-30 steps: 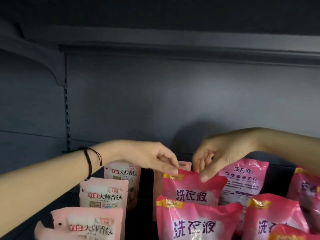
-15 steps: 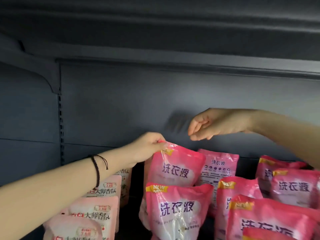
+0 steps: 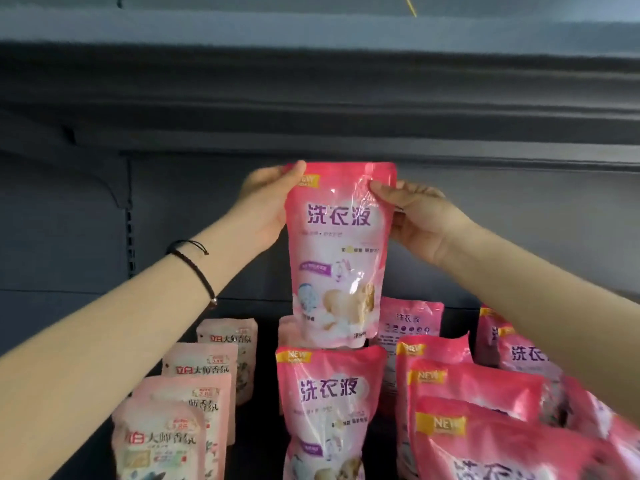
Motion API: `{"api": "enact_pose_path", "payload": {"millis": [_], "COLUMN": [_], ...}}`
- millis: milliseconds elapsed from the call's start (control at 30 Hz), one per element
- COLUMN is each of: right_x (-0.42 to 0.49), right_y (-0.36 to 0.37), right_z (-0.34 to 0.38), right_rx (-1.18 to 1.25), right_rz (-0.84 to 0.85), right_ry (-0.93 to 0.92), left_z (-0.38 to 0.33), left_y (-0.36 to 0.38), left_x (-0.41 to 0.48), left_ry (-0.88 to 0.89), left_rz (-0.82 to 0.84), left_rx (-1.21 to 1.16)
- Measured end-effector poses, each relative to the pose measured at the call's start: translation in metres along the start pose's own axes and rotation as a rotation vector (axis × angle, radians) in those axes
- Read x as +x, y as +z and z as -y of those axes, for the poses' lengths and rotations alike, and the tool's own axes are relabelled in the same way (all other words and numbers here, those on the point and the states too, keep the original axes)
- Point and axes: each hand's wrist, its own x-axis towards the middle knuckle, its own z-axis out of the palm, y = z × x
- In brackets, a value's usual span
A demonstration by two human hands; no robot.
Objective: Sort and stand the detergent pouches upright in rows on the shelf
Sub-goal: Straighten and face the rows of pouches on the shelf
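A bright pink detergent pouch [image 3: 337, 251] with purple lettering hangs upright in the air above the shelf, held at its top corners. My left hand [image 3: 266, 199] grips its upper left corner and my right hand [image 3: 412, 216] pinches its upper right edge. Below it another bright pink pouch [image 3: 329, 407] stands upright at the front. More bright pink pouches [image 3: 485, 410] crowd the right side, some leaning. A row of pale pink pouches [image 3: 201, 375] stands on the left.
The dark grey shelf back wall [image 3: 536, 230] rises behind, with the underside of the upper shelf [image 3: 311, 98] close above the held pouch. A slotted upright [image 3: 131, 244] runs down the left. A dark gap [image 3: 265, 393] separates the pale and bright pink rows.
The left hand has lifted the pink pouch up off the row, and the right hand has come over and taken its upper right edge. The camera view has tilted upward.
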Motion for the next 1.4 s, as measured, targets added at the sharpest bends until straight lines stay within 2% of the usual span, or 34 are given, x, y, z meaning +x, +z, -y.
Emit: {"api": "enact_pose_path", "payload": {"millis": [133,233,400,467,567,733,867,1000,1133,1400], "right_x": [-0.038,-0.065,-0.108,-0.125,-0.153,-0.19,-0.216,-0.255,-0.288,-0.263], "right_y": [0.007,0.007,-0.005,-0.012,-0.025,-0.048,-0.066,-0.08,-0.084,-0.097], "right_z": [0.016,0.029,0.045,0.048,0.047,0.054,0.054,0.014,-0.047,-0.109], "right_rx": [0.169,0.191,0.201,0.196,0.144,0.113,0.067,0.035,0.083,0.011], "right_rz": [-0.133,-0.174,-0.216,-0.225,-0.216,-0.152,-0.106,-0.106,-0.164,-0.386], "right_ry": [-0.012,-0.011,-0.061,-0.096,-0.134,-0.124,-0.141,-0.167,-0.12,-0.172], "left_z": [-0.014,-0.02,-0.013,-0.003,0.011,0.018,0.022,0.044,0.08,0.137], "left_y": [0.016,0.027,0.046,0.054,0.068,0.096,0.112,0.116,0.117,0.121], "left_x": [-0.038,-0.07,-0.13,-0.156,-0.186,-0.21,-0.229,-0.257,-0.28,-0.278], "left_ry": [0.033,0.027,-0.042,-0.016,0.07,0.08,0.125,0.133,0.059,-0.005], "left_rz": [-0.016,0.018,0.176,0.218,0.152,0.109,0.066,-0.011,-0.071,-0.181], "left_rx": [-0.092,-0.137,-0.065,-0.045,-0.084,-0.185,-0.171,-0.139,-0.133,-0.044]}}
